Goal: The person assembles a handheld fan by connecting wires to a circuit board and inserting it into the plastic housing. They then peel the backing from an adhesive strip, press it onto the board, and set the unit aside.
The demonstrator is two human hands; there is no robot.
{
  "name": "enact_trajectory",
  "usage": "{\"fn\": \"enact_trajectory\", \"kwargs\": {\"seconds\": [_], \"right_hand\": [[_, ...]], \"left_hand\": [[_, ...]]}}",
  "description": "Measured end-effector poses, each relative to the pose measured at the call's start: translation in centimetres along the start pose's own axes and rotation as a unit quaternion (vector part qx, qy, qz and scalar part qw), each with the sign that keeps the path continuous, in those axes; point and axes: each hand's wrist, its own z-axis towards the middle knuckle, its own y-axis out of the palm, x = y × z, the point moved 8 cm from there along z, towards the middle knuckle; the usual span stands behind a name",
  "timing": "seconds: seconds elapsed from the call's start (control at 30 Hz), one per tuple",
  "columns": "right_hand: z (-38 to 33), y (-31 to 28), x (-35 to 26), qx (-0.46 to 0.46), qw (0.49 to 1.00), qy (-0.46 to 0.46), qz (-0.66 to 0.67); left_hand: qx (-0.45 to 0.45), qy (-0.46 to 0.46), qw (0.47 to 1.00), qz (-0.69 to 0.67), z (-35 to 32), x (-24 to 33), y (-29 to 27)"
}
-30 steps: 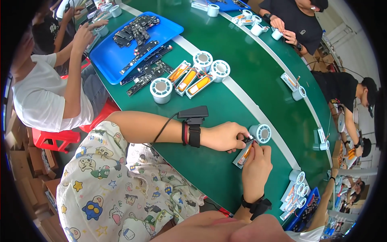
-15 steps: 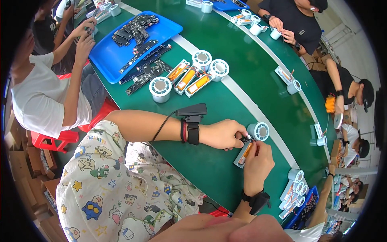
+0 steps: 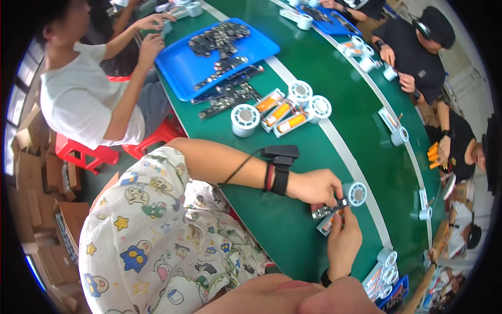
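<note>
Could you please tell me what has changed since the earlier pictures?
The black circuit board in the left hand, mostly hidden before, now shows lengthwise over the case at the right hand. The view shifted, so things appear further right. The blue tray stayed put.

A long green worktop, curved by the fisheye lens, is divided lengthwise by pale strips. Red plastic stools are placed along the worktop's left side, on a greyish floor. Farther left of the worktop, brown cardboard boxes are stacked, and bright window panes are seen past them. Beyond the worktop's right side, a pale surface is visible; whether wall or floor cannot be told. The worktop is brightly lit.
</note>
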Motion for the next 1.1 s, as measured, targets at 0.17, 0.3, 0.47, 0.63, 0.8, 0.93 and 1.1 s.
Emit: {"fn": "enact_trajectory", "kwargs": {"seconds": [0.17,0.3,0.47,0.63,0.8,0.93,1.1], "right_hand": [[-0.1,0.1,0.2,0.013,0.999,0.015,0.033],[0.0,0.2,-0.6,0.021,0.999,0.013,-0.024],[0.3,0.2,-0.7,0.040,0.999,-0.017,-0.026],[0.0,-0.1,1.0,0.112,0.988,0.056,0.086],[-0.4,-0.3,1.5,0.124,0.991,0.038,0.028],[1.2,-0.2,-1.1,0.112,0.992,-0.060,-0.021],[-0.1,-0.7,-0.5,0.070,0.996,-0.010,-0.063]], "left_hand": [[0.018,-0.037,0.992,-0.118,-0.6,-1.1,0.7],[0.018,-0.042,0.989,-0.144,-0.5,-1.4,0.9],[0.022,-0.035,0.986,-0.159,-0.3,-1.7,0.8],[0.028,-0.042,0.985,-0.166,-0.3,-1.8,1.0],[-0.013,-0.060,0.981,-0.183,-0.1,-1.2,2.0],[0.040,-0.065,0.979,-0.188,-0.8,-2.1,-0.4],[0.008,-0.089,0.981,-0.175,0.0,-1.9,1.0]]}}
